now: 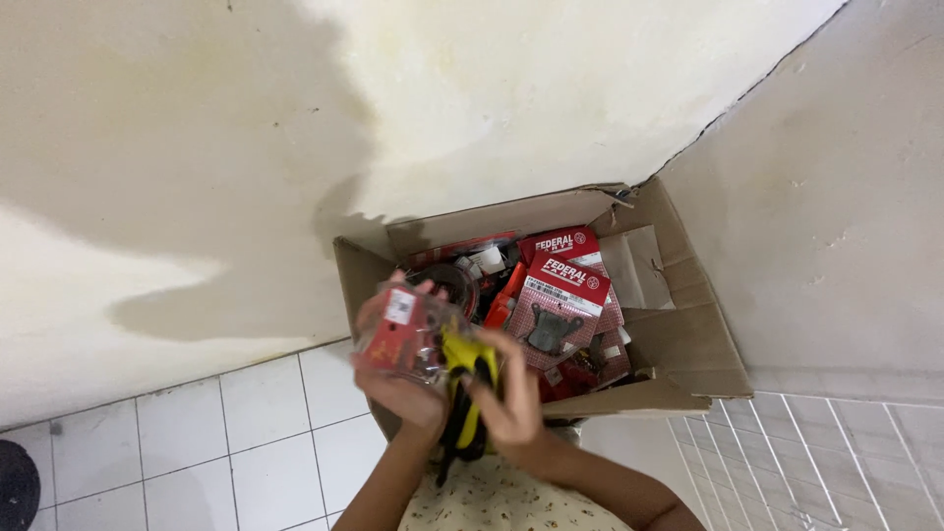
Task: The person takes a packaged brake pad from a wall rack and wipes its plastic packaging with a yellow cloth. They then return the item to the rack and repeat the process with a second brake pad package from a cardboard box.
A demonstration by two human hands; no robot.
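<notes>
Left hand [398, 379]: grips a red packet [393, 334] above the box's near edge.
Right hand [511, 398]: holds a yellow part [466, 356].
Cardboard box [678, 334]: open in the corner, full of red packets.

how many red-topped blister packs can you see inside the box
2: one red-topped blister pack lying on top in the cardboard box, another tucked behind it toward the wall. More may be buried underneath.

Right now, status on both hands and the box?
Left hand gripping red packet. Right hand on yellow-black part. Cardboard box open, full of red packets.
</notes>
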